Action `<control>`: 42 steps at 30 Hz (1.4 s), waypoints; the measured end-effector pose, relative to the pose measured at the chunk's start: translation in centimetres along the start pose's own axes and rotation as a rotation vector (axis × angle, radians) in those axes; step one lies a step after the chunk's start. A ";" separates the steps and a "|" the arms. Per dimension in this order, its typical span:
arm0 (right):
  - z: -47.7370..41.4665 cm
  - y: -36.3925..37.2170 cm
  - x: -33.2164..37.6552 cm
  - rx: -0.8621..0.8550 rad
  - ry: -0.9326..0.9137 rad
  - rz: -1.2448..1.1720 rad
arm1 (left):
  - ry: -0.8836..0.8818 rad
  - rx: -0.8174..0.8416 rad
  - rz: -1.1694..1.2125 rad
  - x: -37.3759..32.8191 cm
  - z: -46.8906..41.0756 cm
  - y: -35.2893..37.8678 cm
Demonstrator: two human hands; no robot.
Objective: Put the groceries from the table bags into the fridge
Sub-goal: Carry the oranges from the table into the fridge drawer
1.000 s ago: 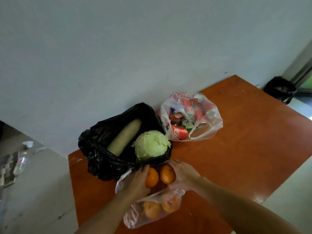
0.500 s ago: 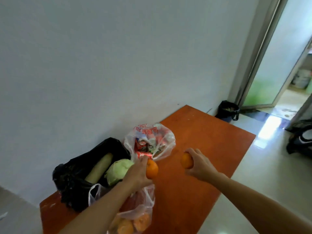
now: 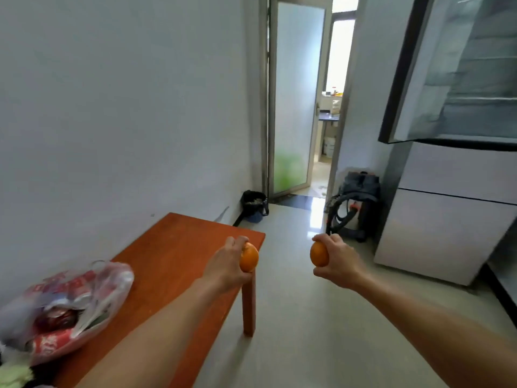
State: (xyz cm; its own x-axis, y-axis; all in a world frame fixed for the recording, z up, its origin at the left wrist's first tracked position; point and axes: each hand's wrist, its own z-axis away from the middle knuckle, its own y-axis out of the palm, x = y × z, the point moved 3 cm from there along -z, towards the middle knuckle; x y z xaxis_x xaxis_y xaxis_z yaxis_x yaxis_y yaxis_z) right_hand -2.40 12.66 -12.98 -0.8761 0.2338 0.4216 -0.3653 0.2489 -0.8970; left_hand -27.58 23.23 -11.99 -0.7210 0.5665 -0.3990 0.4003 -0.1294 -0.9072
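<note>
Grip detail: left hand (image 3: 223, 266) clasps left orange (image 3: 249, 258), right hand (image 3: 340, 263) right orange (image 3: 319, 254), both round; bag (image 3: 84, 295) blurred, cropped.

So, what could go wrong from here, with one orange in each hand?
Both hands are full: the left hand grips the left orange, the right hand the right orange, so neither may be free for a fridge drawer. The open fridge door hangs high ahead; the head might bump it.
</note>
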 end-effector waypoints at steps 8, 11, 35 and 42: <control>-1.6 -9.1 -15.6 -0.144 0.187 0.062 | 0.202 0.074 -0.014 -14.2 -13.1 6.2; -3.8 -12.4 -21.1 -0.193 0.227 0.106 | 0.280 0.074 -0.019 -19.2 -19.2 8.5; -19.8 -37.8 -65.7 -0.468 0.589 0.181 | 0.669 0.111 0.025 -62.7 -58.9 27.5; -28.2 -45.3 -74.8 -0.488 0.485 0.168 | 0.637 0.030 0.044 -70.2 -68.0 28.6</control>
State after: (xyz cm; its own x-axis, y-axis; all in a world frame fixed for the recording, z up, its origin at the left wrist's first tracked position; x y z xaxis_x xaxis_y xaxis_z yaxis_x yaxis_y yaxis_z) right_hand 88.53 10.43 -0.10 -0.6275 0.6703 0.3962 0.0443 0.5387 -0.8413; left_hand 72.98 35.06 -0.85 -0.2226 0.9317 -0.2871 0.3994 -0.1815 -0.8986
